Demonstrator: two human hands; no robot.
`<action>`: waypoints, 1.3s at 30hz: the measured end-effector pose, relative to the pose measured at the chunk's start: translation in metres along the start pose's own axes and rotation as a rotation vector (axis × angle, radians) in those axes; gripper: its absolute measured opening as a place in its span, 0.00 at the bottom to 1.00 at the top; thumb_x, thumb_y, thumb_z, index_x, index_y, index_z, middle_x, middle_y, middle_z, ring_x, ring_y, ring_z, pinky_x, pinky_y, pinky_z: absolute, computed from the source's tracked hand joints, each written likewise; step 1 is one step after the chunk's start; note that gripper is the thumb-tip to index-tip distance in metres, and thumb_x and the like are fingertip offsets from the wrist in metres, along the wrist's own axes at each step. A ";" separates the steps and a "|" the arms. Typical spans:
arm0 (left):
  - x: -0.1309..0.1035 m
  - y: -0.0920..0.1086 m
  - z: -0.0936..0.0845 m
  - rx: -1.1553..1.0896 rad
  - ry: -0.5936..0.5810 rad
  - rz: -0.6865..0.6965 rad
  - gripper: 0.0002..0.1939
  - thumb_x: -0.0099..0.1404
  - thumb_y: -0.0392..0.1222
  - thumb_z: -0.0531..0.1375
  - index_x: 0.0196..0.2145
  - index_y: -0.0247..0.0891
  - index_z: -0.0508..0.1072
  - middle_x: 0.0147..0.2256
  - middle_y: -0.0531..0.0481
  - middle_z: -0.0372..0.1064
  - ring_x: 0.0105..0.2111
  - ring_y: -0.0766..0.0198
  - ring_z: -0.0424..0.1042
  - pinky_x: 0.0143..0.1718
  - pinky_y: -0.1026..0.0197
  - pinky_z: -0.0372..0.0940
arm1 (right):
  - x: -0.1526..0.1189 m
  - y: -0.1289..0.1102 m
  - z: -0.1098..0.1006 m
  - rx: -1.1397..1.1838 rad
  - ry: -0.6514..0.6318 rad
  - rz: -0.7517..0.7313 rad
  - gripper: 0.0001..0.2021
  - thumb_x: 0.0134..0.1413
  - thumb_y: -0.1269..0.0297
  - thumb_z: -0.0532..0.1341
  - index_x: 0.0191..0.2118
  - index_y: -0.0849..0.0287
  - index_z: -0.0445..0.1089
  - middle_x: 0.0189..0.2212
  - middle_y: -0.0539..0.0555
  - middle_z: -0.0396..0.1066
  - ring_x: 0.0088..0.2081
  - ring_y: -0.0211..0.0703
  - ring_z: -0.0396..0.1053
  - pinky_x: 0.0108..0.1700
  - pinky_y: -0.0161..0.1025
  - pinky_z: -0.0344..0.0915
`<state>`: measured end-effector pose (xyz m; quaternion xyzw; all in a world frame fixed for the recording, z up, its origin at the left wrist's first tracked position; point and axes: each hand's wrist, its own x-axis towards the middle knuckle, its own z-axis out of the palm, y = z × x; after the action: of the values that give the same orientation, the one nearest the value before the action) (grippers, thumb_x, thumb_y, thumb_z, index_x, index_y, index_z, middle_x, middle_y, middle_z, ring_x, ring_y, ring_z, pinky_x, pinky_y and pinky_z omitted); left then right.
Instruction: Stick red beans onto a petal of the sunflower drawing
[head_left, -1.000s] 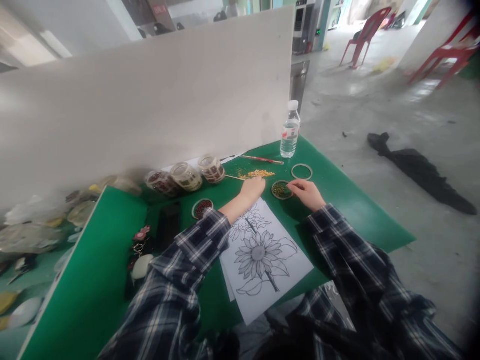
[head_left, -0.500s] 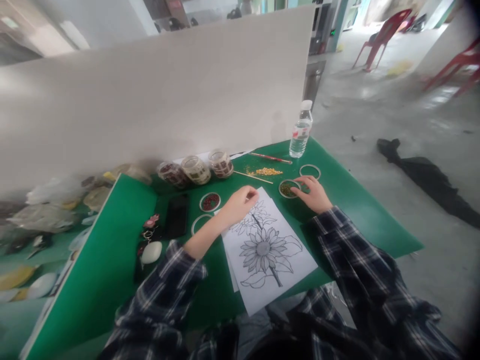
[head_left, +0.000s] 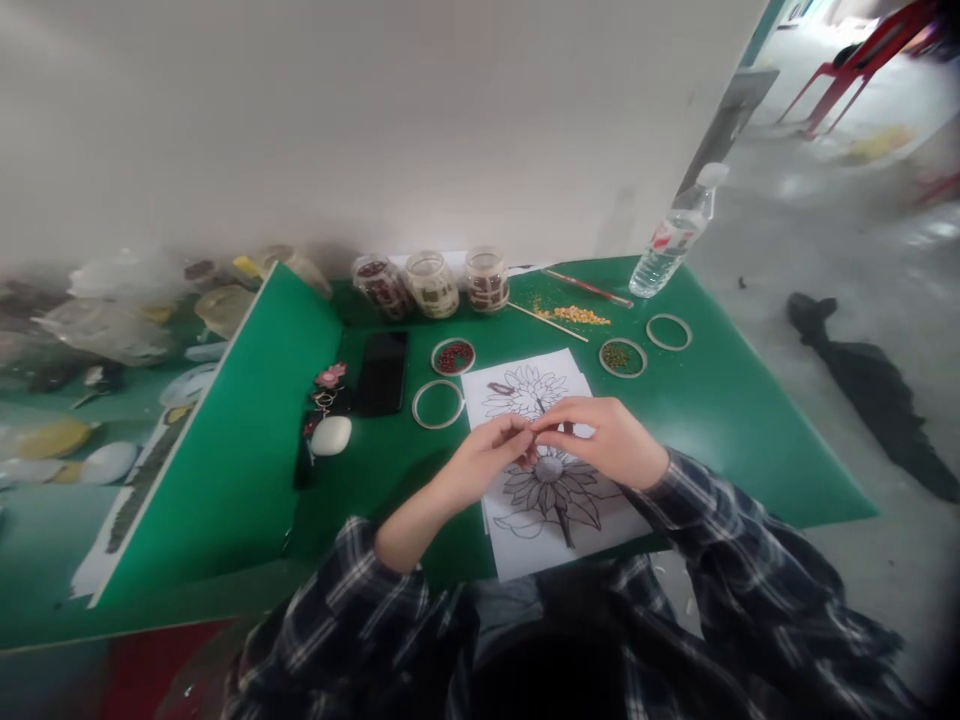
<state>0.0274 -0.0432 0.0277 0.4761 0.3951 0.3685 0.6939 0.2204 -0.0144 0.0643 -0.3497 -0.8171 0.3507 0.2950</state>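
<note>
Over the flower drawing (head_left: 517, 545), my left hand (head_left: 491, 455) and my right hand (head_left: 604, 440) meet fingertip to fingertip. Both are pinched closed; whatever lies between the fingers is too small to make out. A small dark reddish outline marks one petal at the drawing's upper left. Above the paper's left corner sits a round dish of red beans (head_left: 454, 357), with an empty ring-like lid (head_left: 438, 404) below it. To the right are a dish of green beans (head_left: 622, 357) and another ring-like lid (head_left: 669, 332).
Three jars (head_left: 432, 285) stand along the back, near yellow grains (head_left: 581, 316), a thin stick (head_left: 547, 322) and a red pencil (head_left: 589, 288). A water bottle (head_left: 675, 235) is at back right. A phone (head_left: 382, 373) and a white case (head_left: 331, 436) lie left.
My right hand has left the green bean dish and come to my left hand over the drawing. My left hand has moved lower on the paper. The camera view has shifted.
</note>
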 end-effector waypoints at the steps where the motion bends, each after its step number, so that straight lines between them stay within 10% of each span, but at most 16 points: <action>1: -0.002 -0.001 -0.003 0.009 0.005 0.008 0.15 0.62 0.51 0.61 0.35 0.36 0.71 0.27 0.53 0.67 0.29 0.68 0.66 0.34 0.61 0.61 | 0.001 0.001 0.003 0.003 0.004 0.008 0.05 0.55 0.65 0.64 0.38 0.56 0.77 0.32 0.50 0.76 0.31 0.36 0.71 0.36 0.36 0.69; 14: -0.010 -0.016 -0.014 -0.455 -0.066 -0.171 0.17 0.58 0.51 0.66 0.33 0.33 0.71 0.26 0.53 0.65 0.26 0.71 0.65 0.31 0.64 0.60 | 0.013 -0.010 0.017 -0.037 -0.051 0.004 0.05 0.55 0.66 0.65 0.38 0.55 0.78 0.32 0.51 0.77 0.34 0.38 0.74 0.38 0.37 0.71; 39: -0.003 -0.028 -0.019 -0.092 0.396 0.050 0.09 0.62 0.44 0.61 0.36 0.37 0.75 0.26 0.53 0.70 0.25 0.68 0.68 0.31 0.63 0.65 | 0.024 0.045 0.062 -0.040 0.256 -0.189 0.08 0.55 0.72 0.63 0.40 0.54 0.76 0.32 0.53 0.76 0.33 0.40 0.73 0.35 0.41 0.72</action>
<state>0.0129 -0.0461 -0.0025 0.3717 0.4945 0.4897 0.6144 0.1777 0.0046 -0.0004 -0.3189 -0.8089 0.2577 0.4214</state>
